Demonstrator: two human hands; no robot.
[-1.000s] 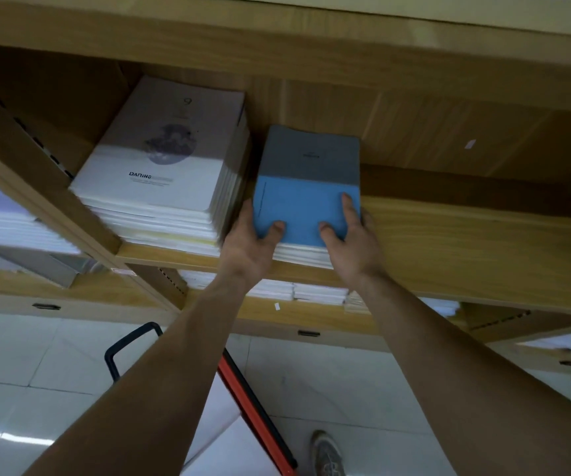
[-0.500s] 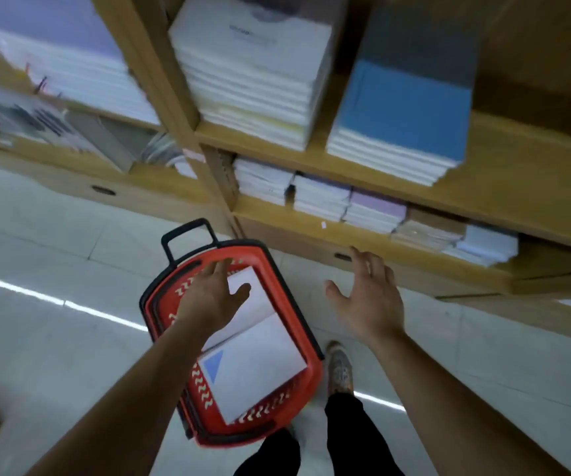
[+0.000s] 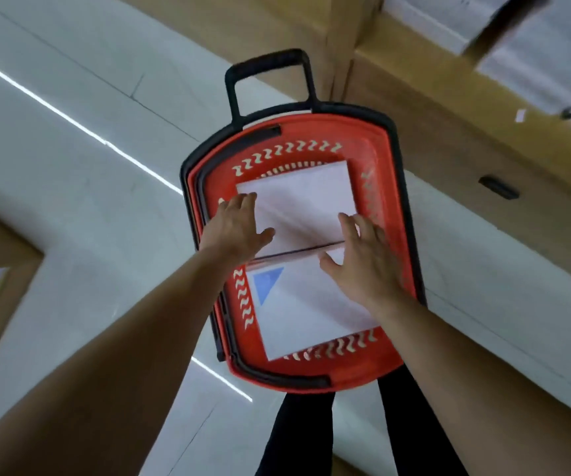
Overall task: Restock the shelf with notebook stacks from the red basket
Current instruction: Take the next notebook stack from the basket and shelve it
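The red basket (image 3: 315, 132) stands on the floor directly below the person, and all positions here are given relative to it. Its long axis runs from the person's legs away toward the black pull handle (image 3: 267, 61) at the far end. The left hand (image 3: 234, 228) hovers over the basket's left wall. Its fingers are straight and relaxed, holding nothing, with the fingertips above the left edge of the far notebook stack (image 3: 298, 197). This stack has a plain white cover and fills the handle-end half of the basket. Its longer side appears to run across the basket, though perspective makes this uncertain. The near notebook stack (image 3: 311, 321) fills the other half and butts against the far stack along a seam across the basket's middle. A blue triangle (image 3: 267, 283) marks its left corner by that seam and points toward the person. The right hand (image 3: 363, 259) is spread and empty above the right end of the seam, so it overlaps both stacks. The two hands bracket the far stack from opposite sides, and the left reaches further toward the handle. The next grasp probably closes inward across the basket's short axis. The shelf (image 3: 449, 108) lies beyond the basket's right wall.
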